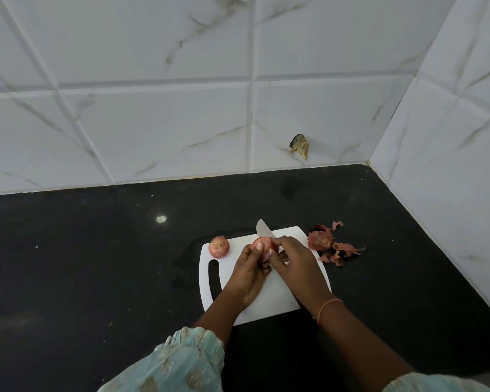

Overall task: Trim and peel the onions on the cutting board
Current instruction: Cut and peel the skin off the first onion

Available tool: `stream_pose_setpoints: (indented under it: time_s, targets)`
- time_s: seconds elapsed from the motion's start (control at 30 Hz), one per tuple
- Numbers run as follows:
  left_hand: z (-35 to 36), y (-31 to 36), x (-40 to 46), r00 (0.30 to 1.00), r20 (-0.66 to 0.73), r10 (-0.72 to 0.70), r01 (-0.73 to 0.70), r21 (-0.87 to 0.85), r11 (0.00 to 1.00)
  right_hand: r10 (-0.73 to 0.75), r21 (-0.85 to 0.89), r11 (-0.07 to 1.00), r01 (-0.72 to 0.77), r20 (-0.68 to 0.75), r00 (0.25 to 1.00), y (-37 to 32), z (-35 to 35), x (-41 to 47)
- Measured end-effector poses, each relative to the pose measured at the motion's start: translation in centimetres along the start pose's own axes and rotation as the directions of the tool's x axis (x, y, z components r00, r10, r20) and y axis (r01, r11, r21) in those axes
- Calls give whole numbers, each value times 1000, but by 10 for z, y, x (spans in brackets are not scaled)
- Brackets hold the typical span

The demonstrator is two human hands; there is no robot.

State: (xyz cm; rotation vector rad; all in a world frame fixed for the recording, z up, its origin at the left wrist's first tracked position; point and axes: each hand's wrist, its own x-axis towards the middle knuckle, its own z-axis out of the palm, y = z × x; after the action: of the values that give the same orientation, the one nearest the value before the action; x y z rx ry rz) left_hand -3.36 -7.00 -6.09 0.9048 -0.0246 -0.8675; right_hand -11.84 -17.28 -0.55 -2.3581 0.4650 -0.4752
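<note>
From the head camera, a white plastic cutting board with a slot handle at its left end lies on a black stone counter, and everything else is placed relative to that board. Above the board's far half, the left hand curls its fingers and thumb around a small pinkish-red onion, holding it just off the surface. The right hand comes in from the right, its fingers wrapped around the handle of a steel-bladed knife; the handle itself is hidden under the hand, and the thumb rests against the held onion. The blade pokes out past the onion toward the board's far edge. A second small red onion with its skin on sits at the board's far-left corner, apart from both hands. A heap of dry reddish onion peels lies on the counter just beyond the board's far-right corner. Behind the board rises a wall of white marble-patterned tiles.
</note>
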Motion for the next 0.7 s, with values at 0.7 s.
stream_pose_setpoints:
  time_s: [0.7]
  targets:
    - [-3, 0, 1, 999, 9, -48, 48, 6, 999, -44, -26, 999, 43, -35, 998, 8, 7, -5]
